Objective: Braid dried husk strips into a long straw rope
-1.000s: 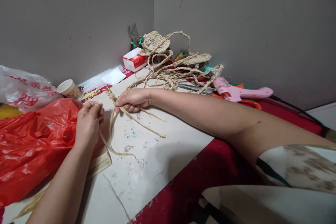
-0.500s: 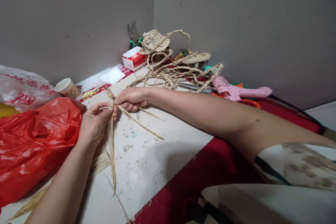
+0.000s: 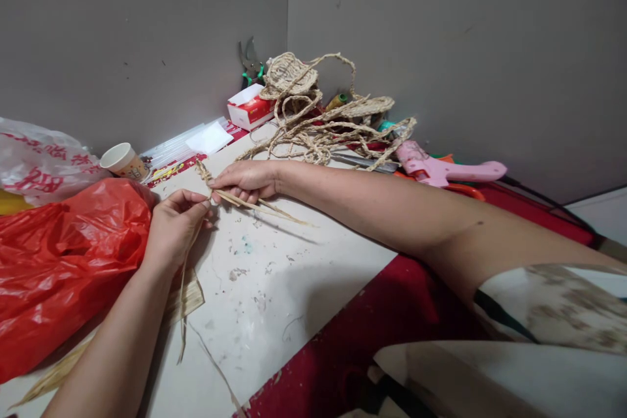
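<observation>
A short braid of dried corn husk [image 3: 202, 172] pokes up from between my two hands at the table's left side. My right hand [image 3: 249, 179] pinches it just under its knotted top, and loose husk strands [image 3: 274, 210] run out rightward beneath this hand. Thumb and fingertips of my left hand [image 3: 177, 221] are closed on another husk strip [image 3: 183, 304], which hangs down thin and narrow past the wrist. Flat husk pieces [image 3: 192, 298] lie partly covered by my left forearm.
A red plastic bag [image 3: 73, 261] crowds the left side, with a paper cup [image 3: 122, 162] behind it. Tangled braided rope [image 3: 318, 127], a tissue box [image 3: 251, 108], pruning shears [image 3: 251, 65] and a pink-handled tool [image 3: 450, 171] line the back by the grey walls.
The strip in my left hand, broad and hanging straight before, now looks thin and hangs further left. The loose strands by my right hand have swung upward and closer together.
</observation>
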Available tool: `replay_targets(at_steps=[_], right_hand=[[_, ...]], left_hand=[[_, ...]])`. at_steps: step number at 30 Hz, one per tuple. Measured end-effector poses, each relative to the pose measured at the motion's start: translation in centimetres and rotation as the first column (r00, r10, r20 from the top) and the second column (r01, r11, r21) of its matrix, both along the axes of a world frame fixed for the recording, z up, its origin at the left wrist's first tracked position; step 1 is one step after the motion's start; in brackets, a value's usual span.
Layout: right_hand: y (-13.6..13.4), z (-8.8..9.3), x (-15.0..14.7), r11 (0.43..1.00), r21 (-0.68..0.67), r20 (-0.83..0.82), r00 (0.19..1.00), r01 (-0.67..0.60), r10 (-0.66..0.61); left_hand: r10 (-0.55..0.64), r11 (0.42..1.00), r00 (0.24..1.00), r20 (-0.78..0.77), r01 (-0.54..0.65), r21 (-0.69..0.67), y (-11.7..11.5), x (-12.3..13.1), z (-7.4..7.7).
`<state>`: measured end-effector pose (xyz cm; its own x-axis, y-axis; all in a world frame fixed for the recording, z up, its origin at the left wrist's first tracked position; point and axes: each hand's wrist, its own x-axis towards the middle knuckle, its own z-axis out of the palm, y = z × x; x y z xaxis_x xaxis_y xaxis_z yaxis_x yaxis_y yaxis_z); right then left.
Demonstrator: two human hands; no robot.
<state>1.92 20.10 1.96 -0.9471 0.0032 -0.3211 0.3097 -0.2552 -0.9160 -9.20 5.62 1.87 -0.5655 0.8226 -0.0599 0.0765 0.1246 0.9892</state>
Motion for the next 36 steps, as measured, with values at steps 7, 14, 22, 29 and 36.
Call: replay_targets(at_steps=[7, 14, 22, 29, 36], right_hand=[[-0.1, -0.2, -0.1, 0.998, 0.062, -0.022, 1.0, 0.017, -0.015], [-0.1, -0.1, -0.1, 0.997, 0.073, -0.025, 1.0, 0.008, -0.006], [-0.4, 0.1, 0.0, 0.997, 0.069, -0.014, 1.0, 0.029, -0.028], [-0.2, 0.3, 0.2, 0.999, 0.039, -0.009, 1.0, 0.003, -0.003], [-0.9, 0.0, 0.3, 0.975, 0.215, -0.053, 0.998, 0.049, -0.038]], left_hand=[[-0.007, 1.0, 0.999, 0.051, 0.008, -0.029, 0.3, 0.4, 0.5], [-0.204, 0.969, 0.946, 0.253, 0.231, -0.086, 0.8, -0.5, 1.1], [-0.138, 0.986, 0.989, 0.047, 0.142, -0.087, 0.9, -1.2, 0.5], [-0.085, 0.996, 0.889, -0.45, 0.063, -0.062, 0.6, -0.5, 0.5], [-0.069, 0.998, 0.869, -0.489, 0.056, -0.042, 0.5, -0.7, 0.1]])
